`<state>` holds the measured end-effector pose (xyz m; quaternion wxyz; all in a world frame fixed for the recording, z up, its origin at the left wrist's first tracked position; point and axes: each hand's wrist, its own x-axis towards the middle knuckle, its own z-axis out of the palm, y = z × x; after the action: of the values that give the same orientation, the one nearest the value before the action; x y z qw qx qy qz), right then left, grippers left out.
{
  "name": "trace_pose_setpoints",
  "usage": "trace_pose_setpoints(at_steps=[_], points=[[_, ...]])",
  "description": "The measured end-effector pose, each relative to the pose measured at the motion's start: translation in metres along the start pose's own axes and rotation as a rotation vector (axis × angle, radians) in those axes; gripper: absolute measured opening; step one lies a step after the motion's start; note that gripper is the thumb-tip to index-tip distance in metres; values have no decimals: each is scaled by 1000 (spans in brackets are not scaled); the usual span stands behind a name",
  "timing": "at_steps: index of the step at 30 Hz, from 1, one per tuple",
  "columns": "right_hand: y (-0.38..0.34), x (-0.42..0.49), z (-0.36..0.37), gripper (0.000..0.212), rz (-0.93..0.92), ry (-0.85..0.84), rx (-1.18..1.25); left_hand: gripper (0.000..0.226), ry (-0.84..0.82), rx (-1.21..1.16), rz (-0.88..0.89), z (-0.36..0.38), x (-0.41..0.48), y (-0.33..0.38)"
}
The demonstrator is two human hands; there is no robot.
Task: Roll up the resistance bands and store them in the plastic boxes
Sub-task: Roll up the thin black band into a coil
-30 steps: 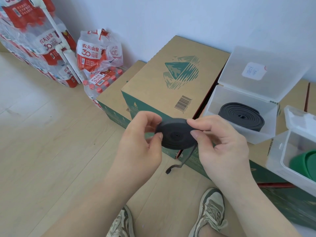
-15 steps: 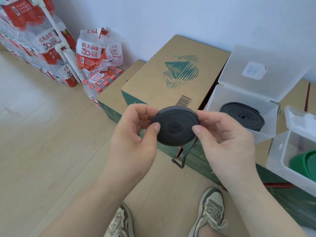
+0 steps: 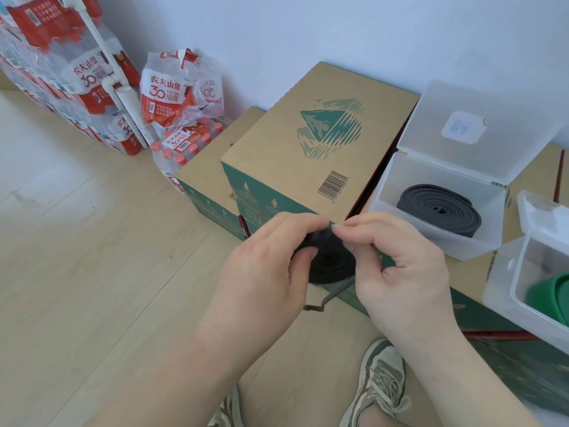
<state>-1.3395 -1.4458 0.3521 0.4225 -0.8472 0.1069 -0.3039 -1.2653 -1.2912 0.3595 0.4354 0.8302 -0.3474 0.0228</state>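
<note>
— Where did we have the black band (image 3: 331, 263) just then?

— In the air in front of us, wound into a flat coil, just before the near corner of the big cardboard box (image 3: 308, 143). Our left hand (image 3: 264, 272) gripped it from the left, with the thumb on the near face and the fingers curled over the top edge. Our right hand (image 3: 400, 272) pinched the coil's upper right edge between thumb and forefinger, and its other fingers were curled.

— Was it fully wound?

— No. A short loose tail (image 3: 329, 298) hung from under the coil, above the wooden floor (image 3: 92, 241).

— And the boxes?

— We saw two to our right, both sitting on cartons. The first plastic box (image 3: 388, 192) stood with its lid (image 3: 480, 131) tipped back. Another rolled black band (image 3: 440, 209) lay flat inside it. The second plastic box (image 3: 505, 272), at the far right edge, was open too. It held a green band (image 3: 551, 298), which we could only partly see.

— Anything else?

— Our shoes (image 3: 381, 380) showed at the bottom. Wrapped packs of bottled water (image 3: 172, 97) stood by the wall on the left.
</note>
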Motion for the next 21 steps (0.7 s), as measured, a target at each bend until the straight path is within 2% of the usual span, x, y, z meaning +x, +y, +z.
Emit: trace_pose_setpoints(at_steps=[5, 9, 11, 13, 17, 21], points=[[-7, 5, -5, 34, 305, 19, 216, 36, 109, -330, -270, -5, 6, 2], [-11, 10, -7, 38, 375, 50, 366, 38, 172, -514, -373, -3, 7, 1], [-11, 10, -7, 37, 377, 62, 377, 42, 155, -531, -418, -2, 8, -2], [-8, 8, -5, 37, 337, 54, 315, 44, 85, -412, -376, -2, 5, -1], [-3, 2, -1, 34, 134, -1, 175, 42, 16, -86, -37, -1, 0, 1], [-1, 0, -1, 34, 72, -25, 147, 38, -2, -13, 4, -2, 1, -1]])
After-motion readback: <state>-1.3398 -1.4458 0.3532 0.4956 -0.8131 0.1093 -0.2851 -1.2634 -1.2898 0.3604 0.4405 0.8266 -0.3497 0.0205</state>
